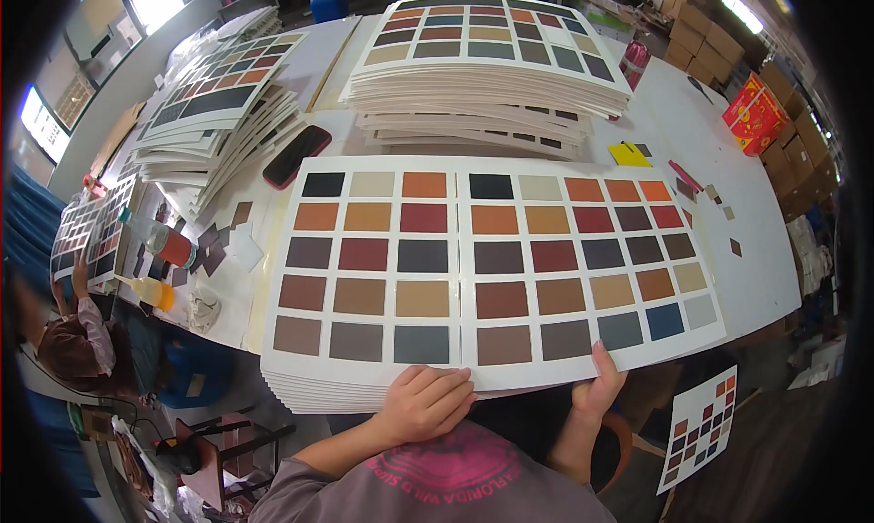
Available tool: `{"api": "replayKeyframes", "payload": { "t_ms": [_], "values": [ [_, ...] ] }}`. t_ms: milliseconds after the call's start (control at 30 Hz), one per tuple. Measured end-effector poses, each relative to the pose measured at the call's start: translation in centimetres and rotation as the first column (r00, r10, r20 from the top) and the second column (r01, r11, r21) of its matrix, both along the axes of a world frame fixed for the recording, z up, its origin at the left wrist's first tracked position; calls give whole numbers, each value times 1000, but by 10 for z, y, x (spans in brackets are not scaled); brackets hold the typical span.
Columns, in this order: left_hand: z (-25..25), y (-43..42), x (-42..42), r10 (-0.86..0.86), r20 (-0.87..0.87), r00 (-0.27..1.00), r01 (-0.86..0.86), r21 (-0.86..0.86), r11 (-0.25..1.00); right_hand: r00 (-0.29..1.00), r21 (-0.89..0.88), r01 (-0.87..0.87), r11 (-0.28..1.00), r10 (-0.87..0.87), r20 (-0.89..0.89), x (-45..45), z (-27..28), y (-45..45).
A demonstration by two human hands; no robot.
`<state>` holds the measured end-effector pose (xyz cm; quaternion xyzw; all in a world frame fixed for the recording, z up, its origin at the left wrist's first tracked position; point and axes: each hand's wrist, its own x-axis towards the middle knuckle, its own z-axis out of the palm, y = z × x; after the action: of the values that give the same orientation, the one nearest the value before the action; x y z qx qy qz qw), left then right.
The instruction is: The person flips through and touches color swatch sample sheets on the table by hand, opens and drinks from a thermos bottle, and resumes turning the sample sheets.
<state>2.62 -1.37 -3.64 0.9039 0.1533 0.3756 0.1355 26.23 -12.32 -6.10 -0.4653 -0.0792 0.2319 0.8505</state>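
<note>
A stack of white sample boards (462, 345) with rows of coloured swatches lies at the table's near edge. My left hand (430, 401) rests at the front edge of the stack, near its middle, fingers together; whether it pinches a sheet is hidden. Further right, my right hand (600, 383) grips the top swatch board (590, 348) at its front edge, thumb on top and the other fingers underneath. The top board sits slightly askew over those below.
Behind is a tall board stack (482, 77), with another (214, 127) at the left. A phone (297, 157), bottle (168, 243), glue bottle (150, 292), loose swatches (214, 250) and yellow pad (629, 154) lie around. Another person (82, 341) works at far left.
</note>
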Motion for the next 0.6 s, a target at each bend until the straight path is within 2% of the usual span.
{"api": "replayKeyframes", "payload": {
  "t_ms": [600],
  "values": [
    [1,-1,2,20,7,1000,-20,1,1000,1000,8,-7,1000,7,-11,0,1,0]
  ]
}}
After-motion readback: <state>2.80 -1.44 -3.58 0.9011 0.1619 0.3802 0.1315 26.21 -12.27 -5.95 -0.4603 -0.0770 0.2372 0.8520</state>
